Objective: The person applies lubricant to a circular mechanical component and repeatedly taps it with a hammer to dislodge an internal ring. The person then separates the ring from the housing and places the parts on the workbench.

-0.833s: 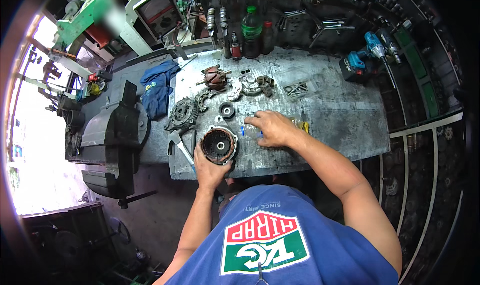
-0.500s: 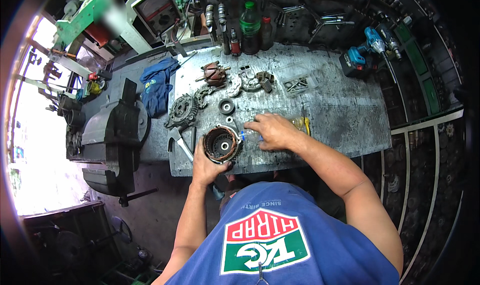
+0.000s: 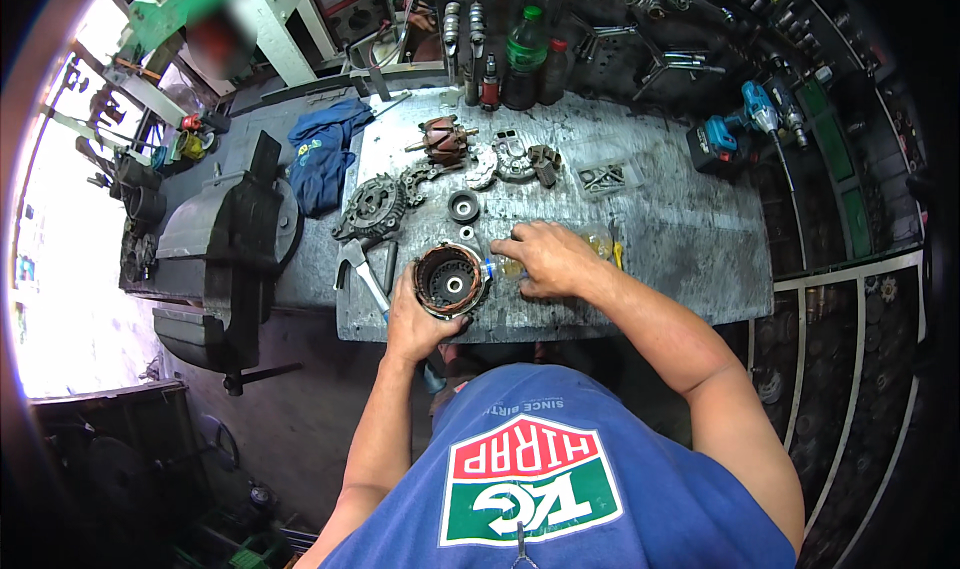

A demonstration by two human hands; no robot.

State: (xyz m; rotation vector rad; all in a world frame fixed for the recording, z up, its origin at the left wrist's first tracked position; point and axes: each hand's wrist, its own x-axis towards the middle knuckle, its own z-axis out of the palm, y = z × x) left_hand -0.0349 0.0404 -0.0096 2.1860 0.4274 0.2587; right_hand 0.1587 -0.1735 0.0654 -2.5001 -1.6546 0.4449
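My left hand (image 3: 419,321) is wrapped round a round metal housing (image 3: 449,278) with a ring of copper windings inside, its open top facing up. My right hand (image 3: 548,261) is closed over a clear plastic bottle (image 3: 600,245) lying sideways, its blue cap pointing at the housing's right side. A yellow object (image 3: 618,252) is at the bottle's far end. Beyond the housing are a small washer (image 3: 466,232) and a black ring part (image 3: 463,206). A hammer (image 3: 365,274) lies left of my left hand.
The metal workbench (image 3: 700,259) holds a finned housing (image 3: 372,204), a copper-coloured rotor (image 3: 442,139), smaller parts (image 3: 515,161), a bolt tray (image 3: 604,177) and a teal power drill (image 3: 725,134). A large vise (image 3: 215,249) and blue cloth (image 3: 320,154) are left; bottles (image 3: 525,59) stand behind.
My left hand has moved the housing slightly rightward and up, close against the bottle's cap. My right hand stays on the bottle. The whole view has shifted slightly.
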